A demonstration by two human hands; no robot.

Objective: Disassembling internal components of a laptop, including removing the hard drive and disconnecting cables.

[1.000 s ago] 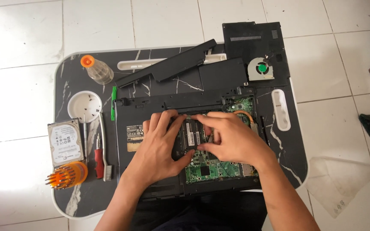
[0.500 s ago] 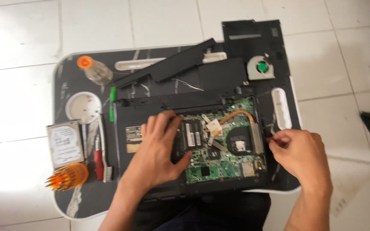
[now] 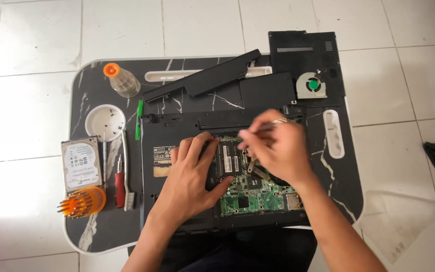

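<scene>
My left hand (image 3: 193, 174) lies flat on the opened laptop base (image 3: 177, 201), fingers spread and holding nothing, with the fingertips touching the left edge of the memory module (image 3: 228, 158). My right hand (image 3: 276, 148) is positioned over the upper middle of the exposed green motherboard (image 3: 255, 197), fingers pinched together on a thin metal tool (image 3: 274, 123); the tip of the tool is hidden behind my fingers, so I cannot tell what it contacts. The laptop base sits in the middle of a dark marbled lap table (image 3: 89, 90) resting on a white tiled floor (image 3: 26, 50). Behind the base, a long black battery (image 3: 202, 80) lies at an angle, beside two black cover panels (image 3: 303, 50). A cooling fan (image 3: 311, 84) with a green hub rests on the larger panel. At the left of the table: a clear bottle with an orange cap (image 3: 121, 80), a white round dish (image 3: 105, 122) containing small dark screws, a hard drive (image 3: 81, 163), a red-handled screwdriver (image 3: 120, 182), a brush (image 3: 127, 171), and an orange holder of screwdriver bits (image 3: 81, 202). A green tool (image 3: 139, 119) lies just beside the upper-left corner of the base.
</scene>
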